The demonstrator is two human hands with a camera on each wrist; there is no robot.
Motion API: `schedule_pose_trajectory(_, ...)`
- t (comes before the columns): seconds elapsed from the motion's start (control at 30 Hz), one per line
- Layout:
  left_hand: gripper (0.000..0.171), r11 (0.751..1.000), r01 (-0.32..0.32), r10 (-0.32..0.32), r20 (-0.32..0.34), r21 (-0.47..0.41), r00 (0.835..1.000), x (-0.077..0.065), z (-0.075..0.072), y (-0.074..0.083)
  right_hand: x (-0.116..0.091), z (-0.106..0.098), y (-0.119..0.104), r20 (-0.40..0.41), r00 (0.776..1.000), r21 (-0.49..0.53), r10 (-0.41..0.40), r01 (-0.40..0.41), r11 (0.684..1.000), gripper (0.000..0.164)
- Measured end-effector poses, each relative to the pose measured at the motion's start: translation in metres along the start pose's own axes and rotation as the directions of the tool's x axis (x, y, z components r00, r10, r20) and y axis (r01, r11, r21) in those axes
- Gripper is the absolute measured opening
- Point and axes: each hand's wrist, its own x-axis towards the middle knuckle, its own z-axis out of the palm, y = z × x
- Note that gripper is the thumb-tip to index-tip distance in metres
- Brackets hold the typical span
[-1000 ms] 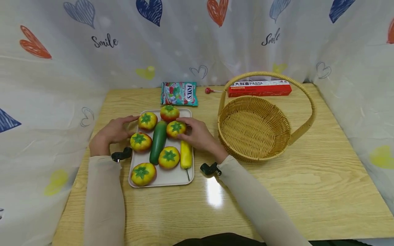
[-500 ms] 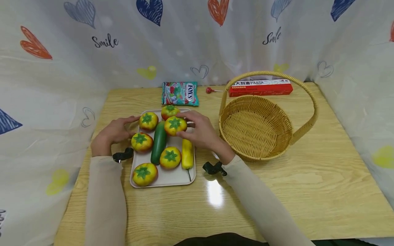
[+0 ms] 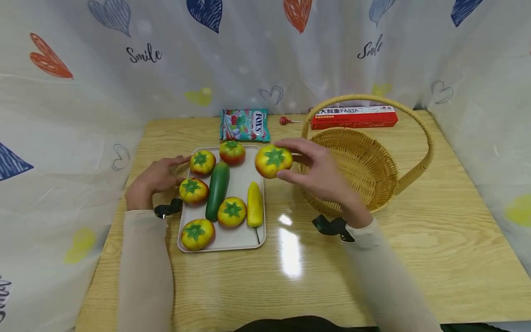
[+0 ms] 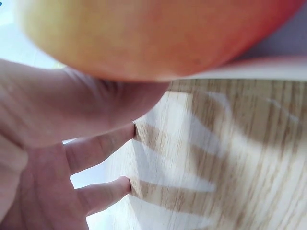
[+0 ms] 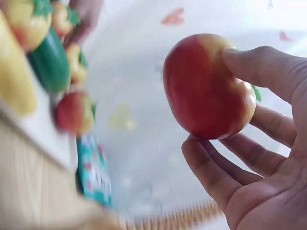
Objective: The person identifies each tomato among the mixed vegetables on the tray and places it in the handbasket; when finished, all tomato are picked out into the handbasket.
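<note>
My right hand (image 3: 322, 174) pinches a yellow-red persimmon (image 3: 273, 161) with a green leafy top, holding it in the air between the tray's right edge and the basket. In the right wrist view, the thumb lies on one side of the persimmon (image 5: 208, 86) and fingertips on the other. My left hand (image 3: 154, 180) rests at the left edge of the white tray (image 3: 242, 237); in the left wrist view its thumb lies close against a persimmon (image 4: 153, 38), two fingertips on the table. The tray holds several persimmons (image 3: 232, 212), a green cucumber-like vegetable (image 3: 217, 190) and a yellow chili pepper (image 3: 255, 205).
A wicker basket (image 3: 373, 161) with a tall arched handle stands right of the tray, partly behind my right hand. Along the back lie a teal FOX'S candy bag (image 3: 244, 125), a red lollipop (image 3: 284, 120) and a red pasta box (image 3: 354, 120).
My right hand has lifted the persimmon off the tray beside the yellow chili pepper and carried it right, toward the basket. The left hand has stayed at the tray's left edge.
</note>
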Motion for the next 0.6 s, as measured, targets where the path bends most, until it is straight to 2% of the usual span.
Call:
schedule_pose_trajectory(0.17,0.075,1.000,0.017,-0.017,0.004,-0.001,1.000,-0.001,0.000,0.002,-0.029,-0.036,0.015,-0.088,0.991,-0.013,0.097,-0.098,0.995,0.057)
schedule_pose_trajectory(0.3,0.075,1.000,0.029,-0.029,0.005,-0.002,1.000,-0.002,0.000,0.003,-0.047,-0.053,0.030,-0.154,0.969,-0.014,0.194,-0.199,0.980,0.056)
schedule_pose_trajectory(0.43,0.075,0.999,0.034,-0.034,0.001,-0.002,0.999,-0.002,0.000,0.002,-0.054,-0.057,0.045,-0.174,0.951,-0.004,0.257,-0.262,0.965,0.056)
schedule_pose_trajectory(0.6,0.076,1.000,0.019,-0.019,0.001,0.000,1.000,0.000,0.001,0.000,-0.052,-0.050,0.062,-0.173,0.941,-0.089,0.292,-0.310,0.946,0.055)
